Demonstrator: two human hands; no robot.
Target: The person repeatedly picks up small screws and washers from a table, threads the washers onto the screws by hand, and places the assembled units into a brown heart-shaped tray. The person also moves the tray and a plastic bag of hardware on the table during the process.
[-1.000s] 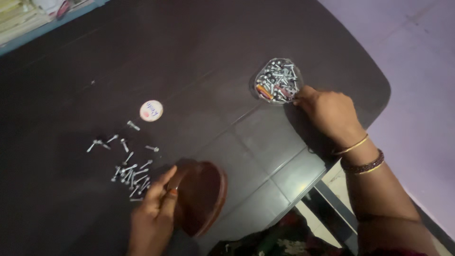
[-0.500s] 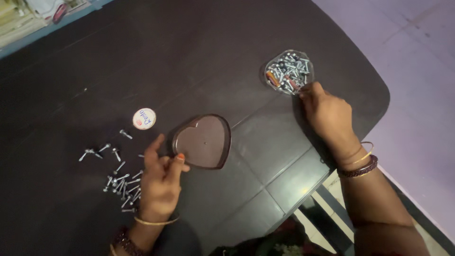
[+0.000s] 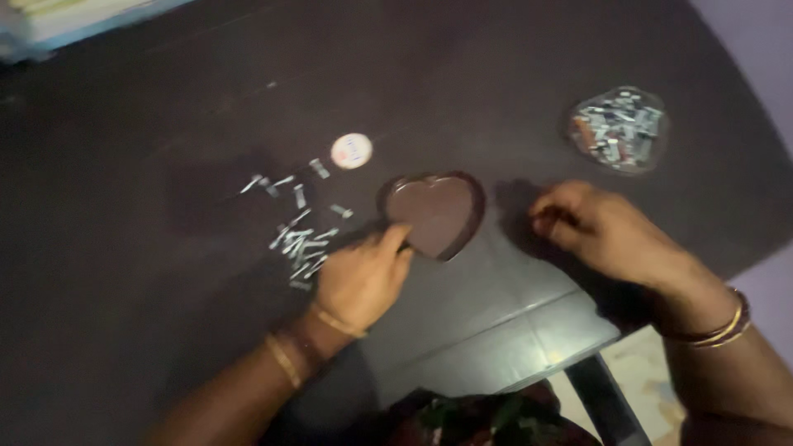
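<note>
Near the table's front edge, my left hand [image 3: 363, 277] pinches the rim of the empty heart-shaped tin [image 3: 434, 213]; loose screws [image 3: 297, 235] lie just left of it, unsorted. My right hand [image 3: 599, 227], loosely curled and seemingly empty, hovers right of the tin, apart from the clear screw dish [image 3: 619, 128] toward the far right corner.

A heart-shaped brown dish [image 3: 436, 213] lies flat on the dark tabletop [image 3: 165, 99], its point toward 6 o'clock and its shallow inside bare. The left hand [image 3: 361, 277] touches its rim at 8 o'clock. Small silvery screws [image 3: 299, 239] lie scattered loose at the dish's 9 o'clock, just beside that hand, blurred.
</note>
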